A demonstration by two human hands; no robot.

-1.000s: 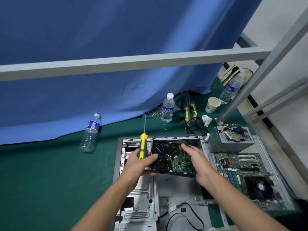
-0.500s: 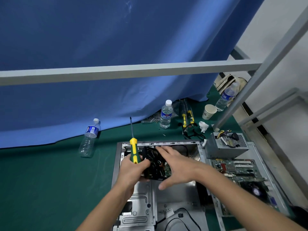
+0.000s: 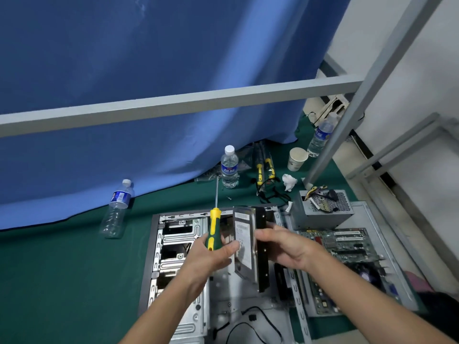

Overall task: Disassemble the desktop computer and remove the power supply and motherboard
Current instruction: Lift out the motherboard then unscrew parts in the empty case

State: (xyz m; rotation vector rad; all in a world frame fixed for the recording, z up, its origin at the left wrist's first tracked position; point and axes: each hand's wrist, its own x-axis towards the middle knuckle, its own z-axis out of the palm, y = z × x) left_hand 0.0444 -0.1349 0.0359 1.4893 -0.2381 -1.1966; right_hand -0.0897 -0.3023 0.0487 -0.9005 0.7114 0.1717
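The power supply [image 3: 323, 209] and motherboard [image 3: 342, 247] are already lying out beside the open case [image 3: 178, 244], to its right. Above the case, the left hand [image 3: 211, 254] is gripping a screwdriver [image 3: 213, 229] while pinching a hard drive [image 3: 246, 242], which the right hand [image 3: 285, 247] is clasping from the other side. Because the left hand is sharing its grip, the drive could be slipping onto the case, or the screwdriver tip swinging astray.

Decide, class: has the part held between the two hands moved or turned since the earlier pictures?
Yes. The drive was lying flat, fan-side up, over the open case; now it stands on edge above the case, label facing the left hand, right hand steadying it.
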